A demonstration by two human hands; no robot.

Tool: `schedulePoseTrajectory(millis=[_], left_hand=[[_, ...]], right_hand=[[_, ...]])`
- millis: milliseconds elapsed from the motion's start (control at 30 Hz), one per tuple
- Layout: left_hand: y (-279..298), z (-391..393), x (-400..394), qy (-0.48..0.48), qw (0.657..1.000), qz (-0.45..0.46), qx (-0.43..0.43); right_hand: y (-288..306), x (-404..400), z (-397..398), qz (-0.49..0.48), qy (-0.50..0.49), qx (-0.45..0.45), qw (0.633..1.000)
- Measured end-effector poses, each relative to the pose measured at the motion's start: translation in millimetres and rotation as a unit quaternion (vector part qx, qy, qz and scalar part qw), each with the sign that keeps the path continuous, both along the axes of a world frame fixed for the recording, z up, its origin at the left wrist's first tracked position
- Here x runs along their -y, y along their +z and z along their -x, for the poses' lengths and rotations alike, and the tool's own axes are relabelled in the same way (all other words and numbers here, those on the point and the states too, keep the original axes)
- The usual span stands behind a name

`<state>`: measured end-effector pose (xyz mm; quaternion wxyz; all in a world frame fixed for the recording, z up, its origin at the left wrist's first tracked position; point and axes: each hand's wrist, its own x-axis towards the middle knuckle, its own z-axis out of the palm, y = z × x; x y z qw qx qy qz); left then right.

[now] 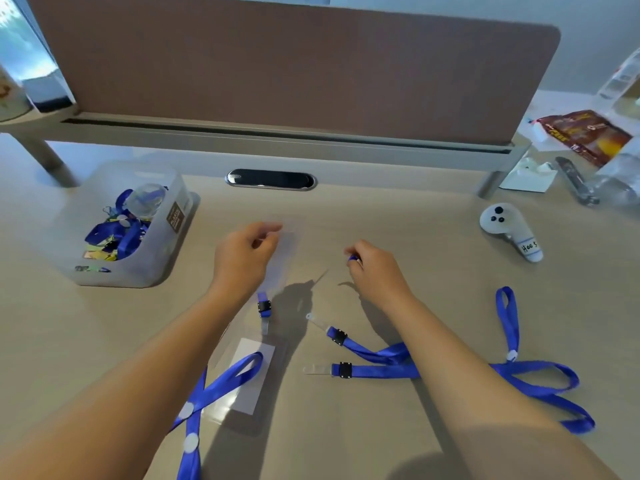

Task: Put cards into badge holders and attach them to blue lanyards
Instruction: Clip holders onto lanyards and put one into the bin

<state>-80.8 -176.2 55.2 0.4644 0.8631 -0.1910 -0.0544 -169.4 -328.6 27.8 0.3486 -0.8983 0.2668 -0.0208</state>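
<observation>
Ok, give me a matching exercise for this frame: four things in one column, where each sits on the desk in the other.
Things:
1. bin
2. controller
3. filled holder
4. snack bag

Places:
A. far right corner
B. near, between the forearms
C. left, holding lanyards
D. right of the right hand

Pairs: 1-C, 2-D, 3-B, 4-A

You're at a pale wood tabletop (pixel 398 216) w/ a brown fabric divider panel (pixel 294 71) along the back on a grey rail (pixel 277 136); black cable slot (pixel 270 179) just below it, bright window (pixel 24 39) far left, grey-white wall (pixel 595 36) behind
</observation>
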Motion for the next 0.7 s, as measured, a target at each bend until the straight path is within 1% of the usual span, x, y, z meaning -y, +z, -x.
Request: schedulePoseTrajectory(millis=[100, 200, 267, 367, 533, 633, 700], left_hand=[[13.7, -6.6, -1.0, 0.036, 0.991, 0.097, -0.082], [29.0, -10.9, -3.6, 0.082, 0.963, 0.189, -0.173], [36.6, -14.2, -5.6, 0.092, 0.946, 0.223, -0.218], [44.6, -16.6, -8.7, 0.077, 0.944, 0.221, -0.233], [51.3, -12.3, -10.1, 0.047, 0.945, 0.237, -0.22], [50.9, -10.7, -11.7, 0.037, 0.952, 0.226, -0.203], [50.3, -8.7, -13.0, 0.032, 0.959, 0.209, -0.187]], right_hand=[[26.0, -3.4, -11.9, -0.007, 0.002, 0.076, 0.997], [50.9, -9.9, -20.3, -0.035, -0.001, 0.141, 0.989], [63.9, -14.5, -26.4, -0.066, -0.003, 0.17, 0.983], [76.6, -21.2, -35.8, -0.122, -0.011, 0.174, 0.977], [86.1, -33.9, -43.2, -0.224, -0.003, 0.121, 0.967], [89.0, -39.2, -45.2, -0.254, 0.01, 0.109, 0.961], [90.0, -41.5, -45.9, -0.258, 0.017, 0.104, 0.96]])
